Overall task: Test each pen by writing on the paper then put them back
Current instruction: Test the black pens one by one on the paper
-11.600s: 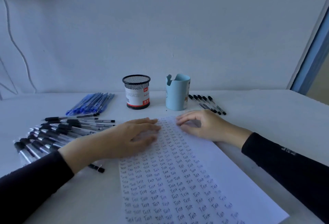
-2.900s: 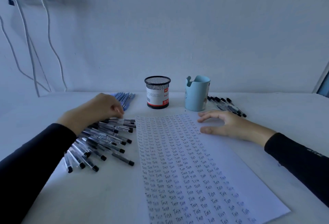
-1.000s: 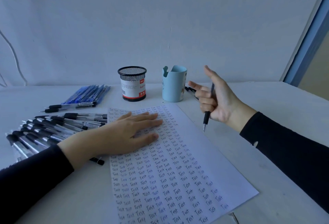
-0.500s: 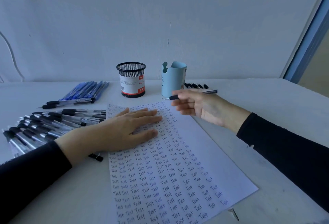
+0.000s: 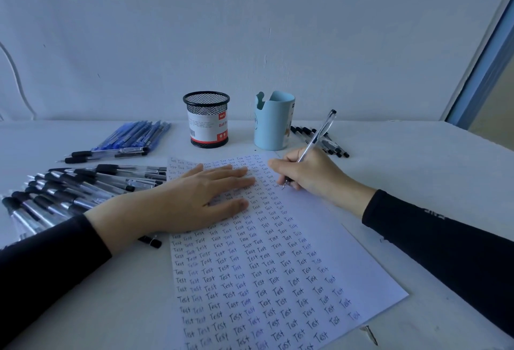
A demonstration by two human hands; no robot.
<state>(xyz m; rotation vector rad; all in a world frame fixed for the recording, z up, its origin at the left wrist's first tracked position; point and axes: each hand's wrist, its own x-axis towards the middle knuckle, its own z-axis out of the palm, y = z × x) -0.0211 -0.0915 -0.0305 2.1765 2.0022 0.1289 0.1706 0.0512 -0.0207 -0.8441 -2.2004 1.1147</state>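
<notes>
Pen (image 5: 317, 137) now tip-down on paper (image 5: 319, 224)

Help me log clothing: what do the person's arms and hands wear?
The left sleeve and right sleeve are long, dark and close-fitting, ending at the wrists; the right one bears a small pale marking. The left hand and right hand are bare: no gloves or rings show.

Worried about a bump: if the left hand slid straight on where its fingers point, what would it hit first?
Probably the right hand gripping the pen, close across the paper; the pen's tip may come first.
</notes>
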